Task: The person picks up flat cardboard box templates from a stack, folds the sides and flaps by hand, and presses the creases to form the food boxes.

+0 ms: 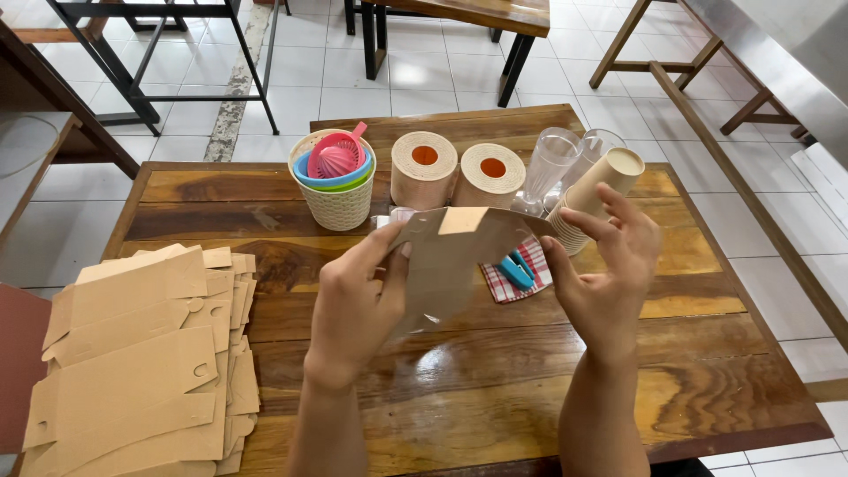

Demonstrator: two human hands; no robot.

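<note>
Your left hand (358, 305) and right hand (605, 269) hold a flat brown cardboard blank (450, 256) up above the wooden bench (495, 389), between the two of them. The left hand is closed on the blank's left edge, thumb on the near face and fingers curled behind. The right hand is half open, fingers spread; its thumb and forefinger appear to pinch the blank's right edge, though the contact itself is hard to make out.

Well to the left of your left hand, a pile of unfolded cardboard blanks (141, 362) lies fanned out on the bench's near corner. Beyond that hand stands a white woven basket (340, 208) holding a pink strainer (336, 157) nested in blue and green ones. Past the held blank stand two rolls of tan tape (455, 172) side by side. Just beyond your right hand lean a stack of paper cups (596, 190) and some clear plastic cups (552, 163). Below the blank, between your hands, a blue tool (517, 269) lies on a red checked cloth (508, 284).
</note>
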